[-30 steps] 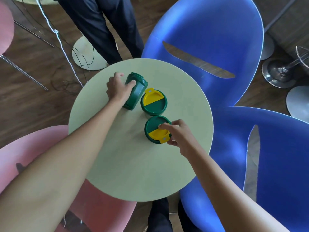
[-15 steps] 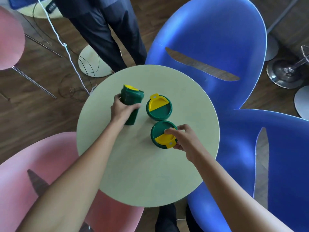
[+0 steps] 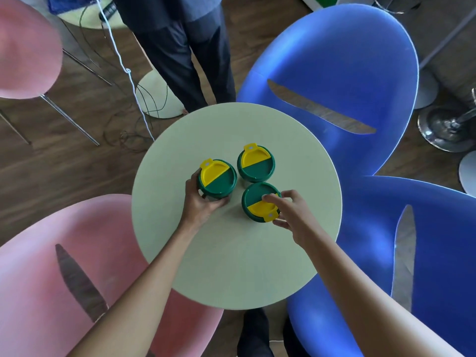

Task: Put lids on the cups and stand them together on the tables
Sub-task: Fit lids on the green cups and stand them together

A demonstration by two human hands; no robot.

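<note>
Three green cups with green-and-yellow lids stand upright close together on the round pale green table (image 3: 231,266). My left hand (image 3: 203,202) is wrapped around the left cup (image 3: 219,180). The back cup (image 3: 256,164) stands free, untouched. My right hand (image 3: 291,215) holds the front right cup (image 3: 255,199) at its lid, with fingers on the yellow flap and thumb at the rim.
A pink chair (image 3: 51,266) sits at the lower left, another pink chair (image 3: 23,47) at the upper left. Two blue chairs (image 3: 347,73) (image 3: 438,253) crowd the right side. A person's dark-trousered legs (image 3: 180,60) stand behind the table, with cables (image 3: 123,68) on the floor.
My left hand has tipped the left cup from lying on its side to upright and brought it beside the other two. My right hand stayed on the front cup's lid.
</note>
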